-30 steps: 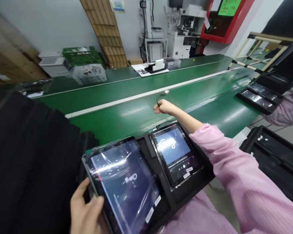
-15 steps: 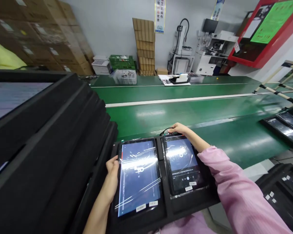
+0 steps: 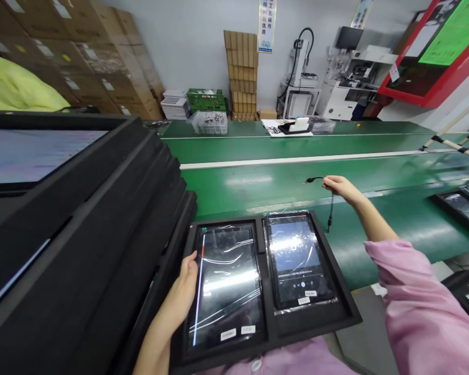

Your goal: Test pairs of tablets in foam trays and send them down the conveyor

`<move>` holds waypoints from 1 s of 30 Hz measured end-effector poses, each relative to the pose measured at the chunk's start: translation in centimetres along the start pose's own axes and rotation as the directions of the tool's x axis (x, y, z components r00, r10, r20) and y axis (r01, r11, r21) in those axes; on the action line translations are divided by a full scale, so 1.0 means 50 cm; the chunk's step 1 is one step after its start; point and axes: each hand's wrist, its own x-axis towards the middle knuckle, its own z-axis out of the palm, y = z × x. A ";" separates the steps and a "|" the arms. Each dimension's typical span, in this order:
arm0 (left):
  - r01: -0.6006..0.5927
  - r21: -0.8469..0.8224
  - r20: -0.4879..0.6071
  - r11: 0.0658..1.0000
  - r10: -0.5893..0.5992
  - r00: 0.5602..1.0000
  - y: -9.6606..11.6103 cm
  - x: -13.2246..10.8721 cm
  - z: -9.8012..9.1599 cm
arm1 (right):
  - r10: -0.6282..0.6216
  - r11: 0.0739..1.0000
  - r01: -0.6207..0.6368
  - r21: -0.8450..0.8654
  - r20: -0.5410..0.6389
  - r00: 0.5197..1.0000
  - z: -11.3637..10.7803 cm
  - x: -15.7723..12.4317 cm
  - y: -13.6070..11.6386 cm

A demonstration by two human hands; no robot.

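Observation:
My left hand (image 3: 184, 285) is closed on the left edge of a black foam tray (image 3: 304, 327), thumb on top. Two tablets under clear film lie in the tray's two compartments. The left tablet (image 3: 228, 297) shows a mostly dark screen with strong glare. On the right tablet (image 3: 296, 250), a video player with a pale picture is lit. Both carry small white labels near the bottom. Beyond the tray's upper right corner, my right hand (image 3: 338, 187) pinches a short black cable (image 3: 331, 211). One plug points left, and the other end hangs down.
A tall stack of black foam trays (image 3: 113, 219) leans close on my left. Ahead runs a green bench (image 3: 234, 195) with a white strip. Another tray with tablets (image 3: 458, 208) lies at the right. Plastic boxes (image 3: 211, 123) and cartons (image 3: 101, 67) stand farther back.
My right hand has moved up and right, carrying the cable away from the right tablet's top edge. The left tablet's screen has turned from bright blue to mostly dark.

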 end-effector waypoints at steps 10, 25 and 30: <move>-0.812 0.538 0.319 0.226 0.837 0.445 0.075 -0.175 0.047 | -0.191 0.569 0.039 -0.821 -0.085 0.978 0.019 -0.112 0.194; -0.548 0.742 0.020 0.386 0.804 0.594 -0.059 -0.272 0.100 | -0.369 0.703 0.464 -0.539 0.281 0.886 0.238 -0.083 0.040; -0.531 0.731 0.012 0.428 0.771 0.637 -0.079 -0.286 0.112 | -0.472 0.585 0.533 -0.611 0.278 0.837 0.235 -0.093 0.034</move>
